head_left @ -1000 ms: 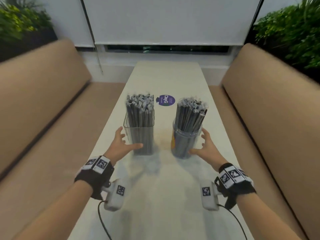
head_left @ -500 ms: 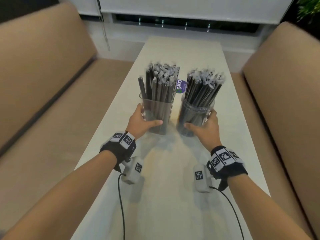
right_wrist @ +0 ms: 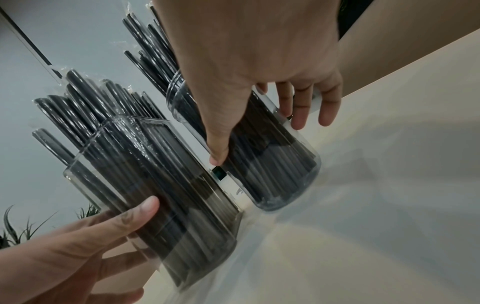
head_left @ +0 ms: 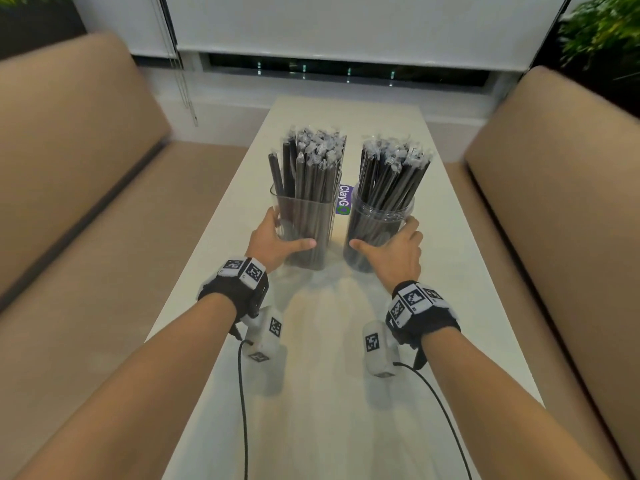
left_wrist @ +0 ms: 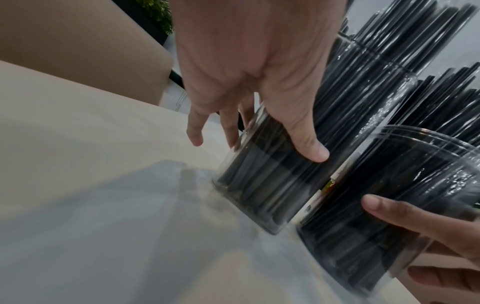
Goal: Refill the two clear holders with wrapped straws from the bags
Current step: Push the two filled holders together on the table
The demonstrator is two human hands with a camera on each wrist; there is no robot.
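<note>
1. Both grips are closed on holders: from the head view, the left hand (head_left: 273,242) wraps the square holder (head_left: 306,230) and the right hand (head_left: 398,252) wraps the round holder (head_left: 379,233), both standing mid-worktop (head_left: 450,271). Each is packed with straws (head_left: 313,157); no bags show, so refilling looks done.
2. Left wrist: thumb (left_wrist: 309,144) and fingers (left_wrist: 230,127) clasp the clear wall.
3. Right wrist: black straws in crinkled clear wrappers rise above both rims.
</note>
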